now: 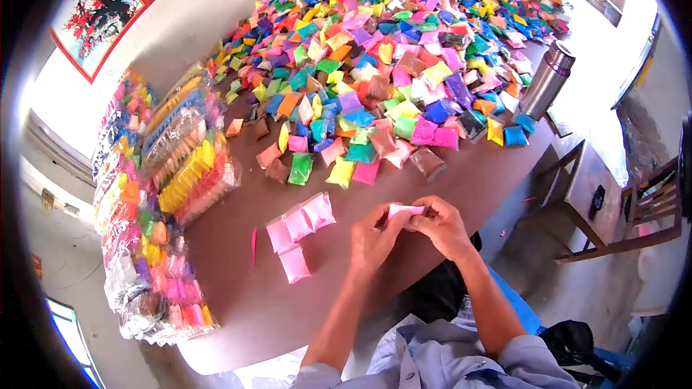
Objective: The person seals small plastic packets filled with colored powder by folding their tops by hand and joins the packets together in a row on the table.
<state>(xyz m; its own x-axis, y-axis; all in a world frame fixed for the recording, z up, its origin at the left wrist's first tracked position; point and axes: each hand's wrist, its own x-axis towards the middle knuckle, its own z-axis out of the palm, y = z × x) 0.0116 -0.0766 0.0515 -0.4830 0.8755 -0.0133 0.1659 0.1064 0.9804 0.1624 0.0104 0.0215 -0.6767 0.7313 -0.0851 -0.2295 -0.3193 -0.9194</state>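
Both of my hands hold one small pink packet point(405, 210) above the table's near edge. My left hand point(373, 234) pinches its left end, and my right hand point(442, 229) pinches its right end. Left of my hands, several pink packets point(300, 221) lie side by side on the brown table point(238, 274), with another pink packet point(294, 264) just below them. A thin pink strip point(253, 249) lies further left.
A large heap of coloured packets point(367, 65) covers the table's far part. Clear bags of packets point(191, 173) are stacked along the left side. A steel flask point(549, 79) stands at the right edge. A wooden stool point(587, 194) and a chair point(652, 209) are at the right.
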